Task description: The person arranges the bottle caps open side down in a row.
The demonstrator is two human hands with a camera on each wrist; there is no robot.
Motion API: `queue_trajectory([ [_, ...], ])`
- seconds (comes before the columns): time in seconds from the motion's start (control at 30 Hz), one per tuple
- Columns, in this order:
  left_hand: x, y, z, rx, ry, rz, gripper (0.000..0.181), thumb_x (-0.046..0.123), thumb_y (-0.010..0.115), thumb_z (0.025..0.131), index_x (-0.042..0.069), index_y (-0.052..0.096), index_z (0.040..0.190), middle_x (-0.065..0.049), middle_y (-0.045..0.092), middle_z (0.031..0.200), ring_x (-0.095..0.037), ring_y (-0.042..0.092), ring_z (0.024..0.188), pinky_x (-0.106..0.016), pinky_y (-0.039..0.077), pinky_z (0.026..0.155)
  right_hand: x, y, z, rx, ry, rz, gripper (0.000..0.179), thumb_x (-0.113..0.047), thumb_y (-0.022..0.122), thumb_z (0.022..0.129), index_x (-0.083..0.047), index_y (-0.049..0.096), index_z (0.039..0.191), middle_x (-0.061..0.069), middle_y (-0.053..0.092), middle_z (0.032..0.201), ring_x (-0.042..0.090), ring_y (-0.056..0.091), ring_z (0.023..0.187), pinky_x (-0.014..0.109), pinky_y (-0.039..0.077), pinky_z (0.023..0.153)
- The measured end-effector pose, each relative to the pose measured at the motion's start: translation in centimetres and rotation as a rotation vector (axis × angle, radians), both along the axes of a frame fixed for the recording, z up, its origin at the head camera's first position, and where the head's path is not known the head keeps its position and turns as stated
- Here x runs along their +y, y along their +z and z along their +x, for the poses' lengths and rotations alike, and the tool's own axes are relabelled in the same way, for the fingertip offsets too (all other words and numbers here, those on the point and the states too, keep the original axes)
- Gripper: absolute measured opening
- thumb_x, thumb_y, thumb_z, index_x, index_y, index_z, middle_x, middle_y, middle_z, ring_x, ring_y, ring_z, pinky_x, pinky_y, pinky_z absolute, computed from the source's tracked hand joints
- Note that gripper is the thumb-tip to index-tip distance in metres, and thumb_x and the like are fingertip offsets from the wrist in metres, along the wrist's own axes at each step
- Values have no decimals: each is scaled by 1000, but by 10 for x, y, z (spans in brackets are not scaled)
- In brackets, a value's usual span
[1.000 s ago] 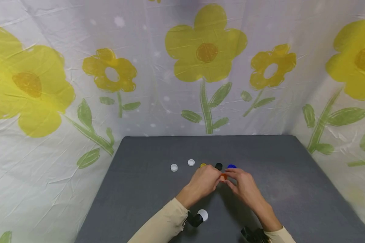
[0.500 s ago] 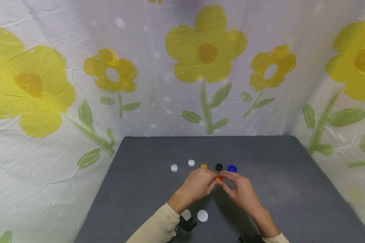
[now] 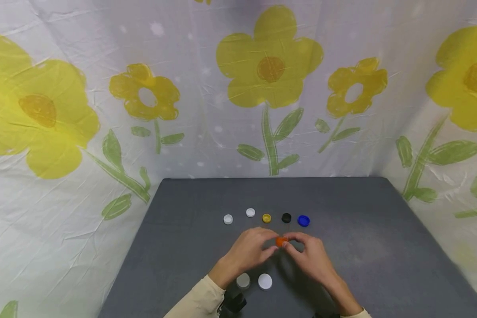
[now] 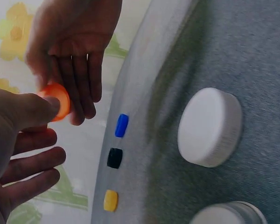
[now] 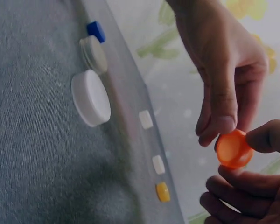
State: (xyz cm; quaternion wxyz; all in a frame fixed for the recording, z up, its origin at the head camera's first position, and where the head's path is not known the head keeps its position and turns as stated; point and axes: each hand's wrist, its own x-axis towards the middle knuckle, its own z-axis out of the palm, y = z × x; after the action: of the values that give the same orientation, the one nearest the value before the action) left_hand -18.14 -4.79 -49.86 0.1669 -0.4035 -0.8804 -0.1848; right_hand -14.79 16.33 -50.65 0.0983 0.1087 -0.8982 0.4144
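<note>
An orange bottle cap is raised over the table between both hands, its round face showing in the right wrist view. My left hand pinches it from the left; in the left wrist view its thumb lies across the cap and the other fingers spread loosely. From the right, my right hand pinches the cap between thumb and fingers. Just beyond the hands lie a yellow cap, a black cap and a blue cap.
Two small white caps continue the row leftward on the grey table. Closer to me are a white lid and a greyish lid, beside my left wrist. A flowered curtain backs the table.
Both hands have moved left and toward me with the orange cap. The yellow, black and blue caps and the two large lids are now uncovered.
</note>
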Motion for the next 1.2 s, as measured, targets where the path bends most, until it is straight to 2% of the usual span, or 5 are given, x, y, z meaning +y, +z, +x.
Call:
queue_trajectory([
  [0.17,-4,-5,1,11,-24,63,21,29,73,92,16,76,109,8,76,105,-7,70,98,-26,54,88,-1,-1,1,-110,38,-67,15,-38,69,95,-28,76,103,-14,74,105,13,69,106,50,52,93],
  [0.37,-8,-6,1,-45,6,150,18,29,73,93,16,78,103,7,77,97,-6,72,90,-23,55,82,0,-4,1,89,47,-3,25,-36,74,91,-21,76,111,-13,72,112,11,68,109,44,54,92],
  [0.57,-8,-1,5,-281,10,303,15,24,74,92,12,79,99,5,77,92,-6,72,85,-24,57,77,3,-4,1,319,116,81,41,-19,85,80,-19,73,119,-8,71,119,14,67,111,35,55,91],
  [0.87,-9,-3,7,-621,59,440,20,34,71,93,17,80,93,12,75,86,1,67,74,-19,54,69,5,-7,3,370,225,31,43,-15,86,80,-17,72,121,-6,70,119,17,66,113,11,41,101],
  [1.2,-1,-3,9,-405,-44,370,25,20,70,93,9,75,115,0,76,108,-2,71,88,-25,58,81,12,-9,6,384,200,93,36,-19,83,83,-16,72,118,-5,71,116,16,67,109,11,44,97],
])
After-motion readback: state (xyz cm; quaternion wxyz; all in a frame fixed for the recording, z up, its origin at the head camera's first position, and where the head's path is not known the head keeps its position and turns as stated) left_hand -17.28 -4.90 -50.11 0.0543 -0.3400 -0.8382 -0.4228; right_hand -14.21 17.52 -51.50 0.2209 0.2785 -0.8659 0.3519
